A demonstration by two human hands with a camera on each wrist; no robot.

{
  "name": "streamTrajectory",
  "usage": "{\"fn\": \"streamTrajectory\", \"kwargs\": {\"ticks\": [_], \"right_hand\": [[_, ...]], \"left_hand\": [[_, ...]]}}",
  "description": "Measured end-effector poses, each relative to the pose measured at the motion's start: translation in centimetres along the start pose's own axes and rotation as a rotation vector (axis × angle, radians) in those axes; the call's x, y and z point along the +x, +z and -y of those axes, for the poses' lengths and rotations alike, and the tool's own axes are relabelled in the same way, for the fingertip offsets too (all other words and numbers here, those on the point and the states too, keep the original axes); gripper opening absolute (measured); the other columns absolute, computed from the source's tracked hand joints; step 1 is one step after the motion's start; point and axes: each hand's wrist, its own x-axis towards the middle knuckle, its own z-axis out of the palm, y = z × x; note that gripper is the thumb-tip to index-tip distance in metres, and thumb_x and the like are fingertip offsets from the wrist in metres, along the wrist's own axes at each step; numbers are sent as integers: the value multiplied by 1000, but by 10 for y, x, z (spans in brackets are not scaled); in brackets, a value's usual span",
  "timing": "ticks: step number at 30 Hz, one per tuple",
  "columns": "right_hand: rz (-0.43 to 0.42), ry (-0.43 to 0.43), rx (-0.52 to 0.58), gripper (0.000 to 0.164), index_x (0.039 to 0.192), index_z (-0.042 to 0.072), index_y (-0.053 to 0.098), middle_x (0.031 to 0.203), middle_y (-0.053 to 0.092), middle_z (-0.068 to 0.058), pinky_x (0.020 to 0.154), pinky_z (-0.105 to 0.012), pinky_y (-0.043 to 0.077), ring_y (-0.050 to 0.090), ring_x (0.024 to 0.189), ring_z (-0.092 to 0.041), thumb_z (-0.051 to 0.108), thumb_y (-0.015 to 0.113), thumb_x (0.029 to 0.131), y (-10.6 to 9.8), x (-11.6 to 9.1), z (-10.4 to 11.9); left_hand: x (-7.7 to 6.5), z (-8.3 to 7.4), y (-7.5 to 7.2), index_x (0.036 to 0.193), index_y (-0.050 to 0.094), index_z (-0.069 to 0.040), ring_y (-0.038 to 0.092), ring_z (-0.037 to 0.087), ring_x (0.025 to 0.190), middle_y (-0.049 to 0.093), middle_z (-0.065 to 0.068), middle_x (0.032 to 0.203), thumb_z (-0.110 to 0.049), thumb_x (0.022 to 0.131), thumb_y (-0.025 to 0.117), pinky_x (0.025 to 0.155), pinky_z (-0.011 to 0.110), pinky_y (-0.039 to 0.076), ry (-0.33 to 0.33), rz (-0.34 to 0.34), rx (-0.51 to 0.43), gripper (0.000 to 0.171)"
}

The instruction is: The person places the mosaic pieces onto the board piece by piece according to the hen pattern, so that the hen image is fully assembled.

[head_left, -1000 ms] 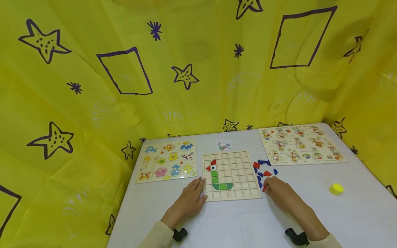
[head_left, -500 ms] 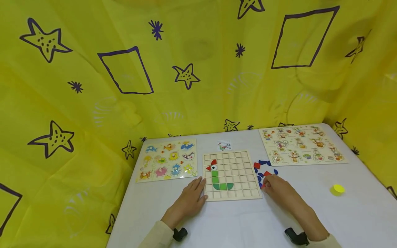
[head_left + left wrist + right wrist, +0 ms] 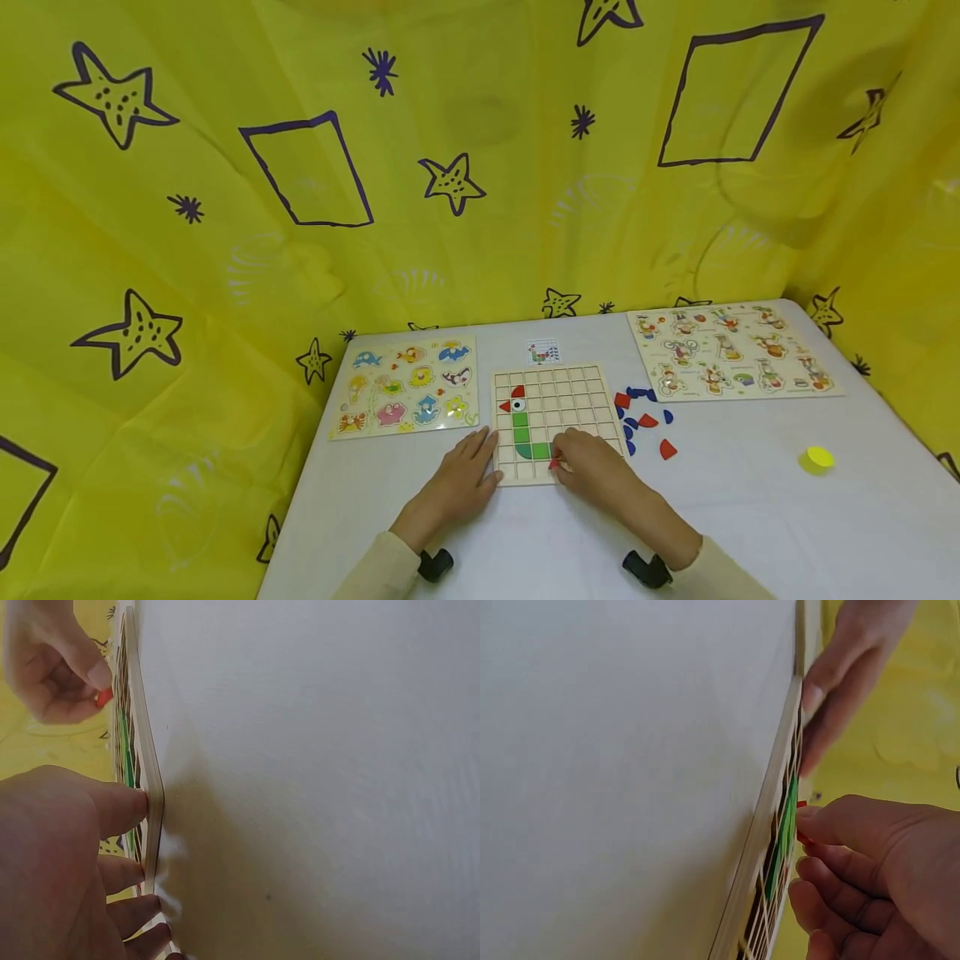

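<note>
My right hand [image 3: 596, 471] pinches a small red tile [image 3: 104, 697] between thumb and fingers, over the lower middle of the wooden grid board [image 3: 579, 417]. The fingers cover most of the tile, so its shape is hidden. On the board, red tiles [image 3: 518, 392], an eye tile [image 3: 517, 406] and several green tiles [image 3: 521, 435] form a bird's head, neck and lower body. My left hand [image 3: 457, 479] rests along the board's left edge, its fingertips and thumb [image 3: 124, 808] touching the rim.
Right of the board lie several blue tiles [image 3: 630, 433] and loose red tiles [image 3: 668, 450]. A picture card [image 3: 543, 352] is behind the board. Animal puzzles stand at left [image 3: 405, 387] and right [image 3: 735, 354]. A yellow cylinder [image 3: 816, 460] sits far right.
My right hand has moved left from the loose tiles to over the board, carrying a red tile. A red quarter-shaped tile now shows where the hand was. The left hand has stayed put.
</note>
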Motion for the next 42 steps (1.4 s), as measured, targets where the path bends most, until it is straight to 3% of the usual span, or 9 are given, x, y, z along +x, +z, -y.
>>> {"fn": "streamTrajectory", "kwargs": {"ticks": [8,19,26,32,42], "right_hand": [[-12,-127,-76,17,90,7,69,81,58,1,65,-31,52,51,71,-13,4,85,85,16,9,12],[54,-128,16,9,93,5,70,82,61,-1,67,-31,54,54,71,-12,0,78,91,12,8,14],[30,-175,-33,9,92,6,67,79,57,1,60,-29,49,49,66,-11,2,74,95,12,7,14],[21,-127,-55,9,92,9,71,78,57,3,59,-24,46,47,66,-10,2,74,95,13,8,14],[-12,-84,5,12,87,10,71,76,56,6,61,-23,48,48,67,-9,4,80,91,14,11,13]], "left_hand": [[0,-1,1,168,30,-13,25,32,161,27,7,175,-40,109,53,127,55,29,1,1,-4,68],[0,-1,1,168,30,-12,25,32,161,27,8,175,-40,109,53,127,56,30,9,-5,5,69],[1,0,2,168,30,-12,26,32,161,28,8,174,-40,109,53,127,56,30,12,-7,12,69],[0,0,2,168,29,-12,26,32,161,27,8,175,-40,109,53,127,56,30,12,-7,18,69],[1,0,1,168,30,-12,26,33,161,27,8,174,-40,109,53,127,56,30,14,-6,14,69]]}}
